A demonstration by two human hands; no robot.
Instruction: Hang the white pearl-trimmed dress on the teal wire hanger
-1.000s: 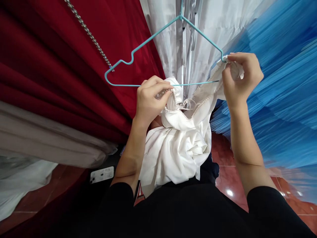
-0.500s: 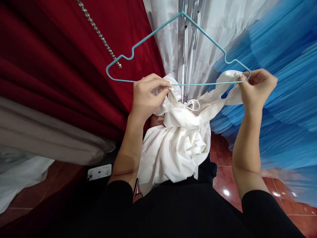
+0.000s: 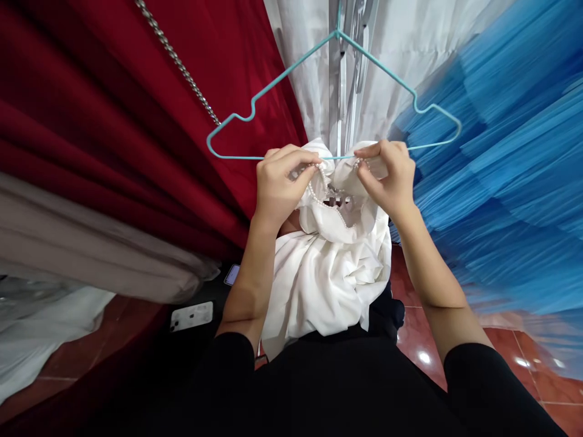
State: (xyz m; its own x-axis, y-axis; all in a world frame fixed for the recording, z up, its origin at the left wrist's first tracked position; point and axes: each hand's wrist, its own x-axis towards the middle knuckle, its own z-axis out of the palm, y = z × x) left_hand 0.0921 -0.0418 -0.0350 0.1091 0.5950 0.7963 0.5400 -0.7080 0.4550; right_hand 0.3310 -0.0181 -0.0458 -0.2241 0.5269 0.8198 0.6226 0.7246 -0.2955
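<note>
A white dress [image 3: 314, 279] with a pearl-beaded neckline lies bunched across my lap. My left hand [image 3: 285, 179] pinches the beaded edge at the dress's left side, thumb and fingers together. Close by on the right, my right hand [image 3: 387, 176] pinches the other beaded edge, so the neckline sags in a loop between the two hands. A light-blue hanger [image 3: 373, 57] hangs upright in front of me. Its bottom bar passes at the level of my fingertips; whether the fingers also grip the bar I cannot tell.
Red fabric [image 3: 204, 54] and a beaded chain [image 3: 177, 57] hang at the left, blue tulle [image 3: 510, 158] at the right. White cloth and a metal pole [image 3: 341, 91] stand behind the hanger. A phone [image 3: 191, 316] lies on a dark surface at my left.
My right hand has moved left, bringing its beaded edge close to my left hand. The neckline has gone from stretched to slack. The hanger has shifted slightly.
</note>
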